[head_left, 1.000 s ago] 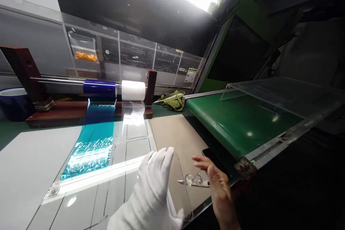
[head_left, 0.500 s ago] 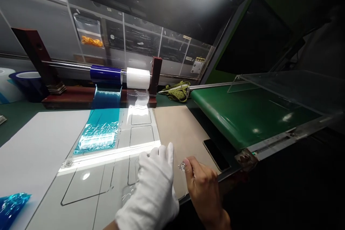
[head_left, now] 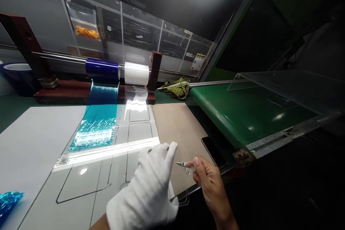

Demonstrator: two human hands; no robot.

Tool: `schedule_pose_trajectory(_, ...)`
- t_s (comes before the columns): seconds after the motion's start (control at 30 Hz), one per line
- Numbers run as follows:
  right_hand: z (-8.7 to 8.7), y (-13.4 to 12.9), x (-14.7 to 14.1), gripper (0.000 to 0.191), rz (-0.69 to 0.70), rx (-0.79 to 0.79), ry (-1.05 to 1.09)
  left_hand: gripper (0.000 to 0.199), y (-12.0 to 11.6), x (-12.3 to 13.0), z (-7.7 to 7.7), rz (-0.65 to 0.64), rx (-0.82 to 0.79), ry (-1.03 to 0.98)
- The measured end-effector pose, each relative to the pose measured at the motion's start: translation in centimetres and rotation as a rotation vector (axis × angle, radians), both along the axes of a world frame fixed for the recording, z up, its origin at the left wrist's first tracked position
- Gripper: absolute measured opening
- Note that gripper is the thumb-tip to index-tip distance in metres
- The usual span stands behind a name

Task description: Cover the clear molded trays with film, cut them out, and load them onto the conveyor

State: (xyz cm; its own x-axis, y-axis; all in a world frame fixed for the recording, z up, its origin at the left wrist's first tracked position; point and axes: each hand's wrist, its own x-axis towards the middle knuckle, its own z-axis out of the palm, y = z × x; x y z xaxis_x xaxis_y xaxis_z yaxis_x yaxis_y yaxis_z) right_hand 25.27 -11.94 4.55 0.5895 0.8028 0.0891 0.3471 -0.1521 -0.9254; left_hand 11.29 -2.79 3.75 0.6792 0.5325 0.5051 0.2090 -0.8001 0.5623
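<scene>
My left hand [head_left: 148, 181], in a white glove, is closed over the near right part of the marked sheet. Its fingers bend round a clear plastic piece [head_left: 185, 198], whose edge shows below the thumb side; the rest is mostly hidden. Just right of it, my bare right hand [head_left: 210, 178] grips a craft knife [head_left: 180, 164], its pointed blade facing left toward the glove. A small curled clear scrap [head_left: 188, 169] hangs by the fingertips. Under the left hand lies a clear-topped sheet [head_left: 81, 183] with black rounded outlines.
Blue film [head_left: 97, 125] runs from a blue roll [head_left: 102, 69] onto the sheet, beside a white roll [head_left: 136, 73] on the same wooden stand [head_left: 64, 91]. A brown board [head_left: 175, 122] and a phone [head_left: 214, 151] lie right. Beyond is a green conveyor belt [head_left: 229, 111].
My right hand has moved slightly right, and the knife blade and curled scrap now show clearly. The left hand has turned, bringing the clear piece's edge out below it. The view has shifted slightly.
</scene>
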Motion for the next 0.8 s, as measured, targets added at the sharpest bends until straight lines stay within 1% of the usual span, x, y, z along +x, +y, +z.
schedule_pose_trajectory(0.07,-0.1,0.1,0.2,0.048,0.089,0.042,0.333,0.109,-0.2,0.2,-1.0,-0.08,-0.065,0.003)
schedule_pose_trajectory(0.1,-0.1,0.2,0.3,0.048,0.125,0.053,0.444,0.112,-0.3,0.4,-1.7,-0.117,-0.099,-0.026)
schedule_pose_trajectory(0.17,0.1,0.4,0.4,0.048,0.17,0.051,0.55,0.114,-0.7,0.8,-2.7,-0.139,-0.154,-0.13)
schedule_pose_trajectory(0.2,0.3,0.3,0.5,0.049,0.173,0.042,0.543,0.114,-0.9,1.1,-3.0,-0.123,-0.158,-0.173)
schedule_pose_trajectory(0.23,0.5,0.2,0.5,0.05,0.158,0.029,0.489,0.113,-1.1,1.3,-2.9,-0.098,-0.138,-0.187)
schedule_pose_trajectory(0.27,0.7,0.1,0.6,0.05,0.128,0.01,0.381,0.111,-1.2,1.5,-2.6,-0.06,-0.089,-0.17)
schedule_pose_trajectory(0.3,0.8,0.0,0.5,0.05,0.08,-0.018,0.215,0.109,-1.3,1.6,-2.1,-0.01,-0.025,-0.107)
schedule_pose_trajectory(0.37,0.8,-0.2,0.1,0.048,-0.036,-0.098,-0.22,0.102,-1.4,1.7,-0.8,0.102,0.117,0.122)
schedule_pose_trajectory(0.43,0.3,-0.1,-0.7,0.045,-0.127,-0.183,-0.611,0.089,-1.4,1.7,0.4,0.188,0.219,0.382)
schedule_pose_trajectory(0.47,-0.1,0.1,-1.1,0.045,-0.154,-0.215,-0.734,0.082,-1.3,1.7,0.8,0.208,0.248,0.474)
schedule_pose_trajectory(0.5,-0.5,0.2,-1.4,0.046,-0.161,-0.241,-0.79,0.077,-1.3,1.7,1.0,0.212,0.263,0.545)
schedule_pose_trajectory(0.53,-0.9,0.3,-1.5,0.046,-0.142,-0.263,-0.783,0.075,-1.1,1.6,1.0,0.208,0.271,0.598)
schedule_pose_trajectory(0.57,-1.1,0.4,-1.5,0.046,-0.099,-0.279,-0.726,0.078,-1.0,1.5,0.9,0.181,0.277,0.642)
schedule_pose_trajectory(0.6,-1.2,0.4,-1.2,0.046,-0.026,-0.29,-0.62,0.083,-0.8,1.3,0.8,0.122,0.281,0.675)
schedule_pose_trajectory(0.63,-1.3,0.2,-0.9,0.045,0.067,-0.3,-0.487,0.088,-0.6,1.0,0.7,0.039,0.279,0.698)
schedule_pose_trajectory(0.7,-1.1,-0.6,0.3,0.045,0.258,-0.317,-0.234,0.096,-0.3,0.5,0.4,-0.17,0.232,0.695)
schedule_pose_trajectory(0.73,-0.9,-1.3,0.9,0.044,0.29,-0.301,-0.138,0.101,-0.2,0.2,0.2,-0.25,0.192,0.666)
schedule_pose_trajectory(0.77,-0.7,-2.4,1.7,0.043,0.239,-0.244,-0.078,0.105,-0.3,0.0,-0.1,-0.289,0.145,0.623)
schedule_pose_trajectory(0.8,-0.5,-3.8,2.5,0.041,0.094,-0.134,-0.06,0.109,-0.3,-0.3,-0.6,-0.286,0.093,0.565)
